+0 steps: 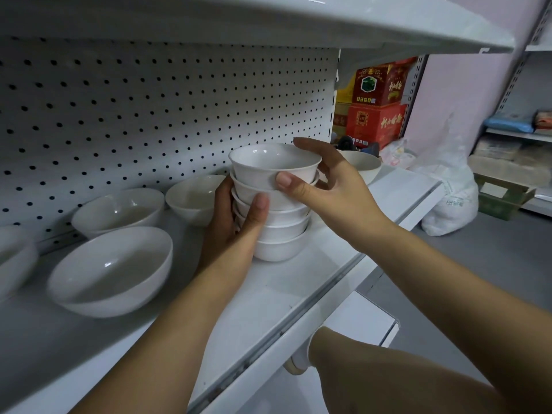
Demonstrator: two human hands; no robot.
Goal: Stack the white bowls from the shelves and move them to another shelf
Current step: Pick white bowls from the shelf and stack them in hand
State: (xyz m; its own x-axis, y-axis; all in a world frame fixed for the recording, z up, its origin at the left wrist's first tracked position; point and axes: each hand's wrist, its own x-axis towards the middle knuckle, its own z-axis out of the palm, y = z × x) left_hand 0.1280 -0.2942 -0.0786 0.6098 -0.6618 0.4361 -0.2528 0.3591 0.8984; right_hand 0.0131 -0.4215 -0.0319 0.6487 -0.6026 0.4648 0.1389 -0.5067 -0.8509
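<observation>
Head: curled hands round bowl stack

At nine o'clock the edge cuts off the left bowl. Toward two o'clock, the right hand half hides the far bowl.

Dim, even light; sharp centre, wide-angle bending at the edges, faint glare.

Shelf: front strip before and right of the stack of bowls is bare, open to the aisle. Loose bowls crowd the left. A single bowl stands behind right. Pegboard closes the rear; upper shelf limits headroom.
</observation>
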